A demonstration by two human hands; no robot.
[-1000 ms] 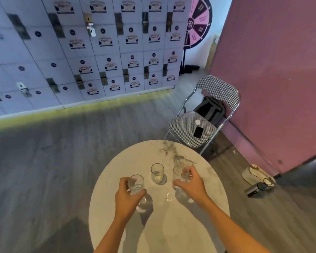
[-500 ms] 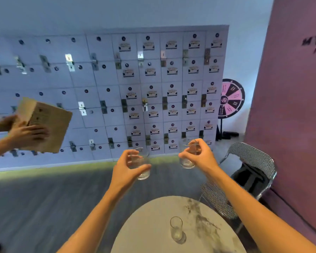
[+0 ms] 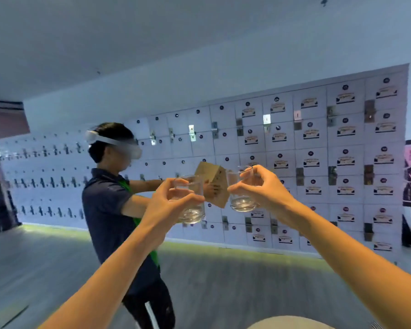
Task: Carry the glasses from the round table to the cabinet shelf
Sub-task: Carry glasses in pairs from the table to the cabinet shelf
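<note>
I hold two clear drinking glasses out in front of me at chest height. My left hand (image 3: pixel 169 200) grips the left glass (image 3: pixel 192 211) around its upper wall. My right hand (image 3: pixel 262 189) holds the right glass (image 3: pixel 241 198) by its rim and side. Both glasses are upright and close together, a short gap between them. Only the far edge of the round white table (image 3: pixel 287 323) shows, at the bottom of the view. The third glass is out of sight.
A person in a dark shirt (image 3: pixel 114 210) wearing a white headset stands just ahead to the left, holding a cardboard box (image 3: pixel 214 179) behind my glasses. A wall of white lockers (image 3: pixel 318 162) runs across the back. Grey floor (image 3: pixel 247 288) lies between us.
I lifted both glasses off the table and raised them. My view swung up and left, so the table dropped almost out of view and the person with the box came into view.
</note>
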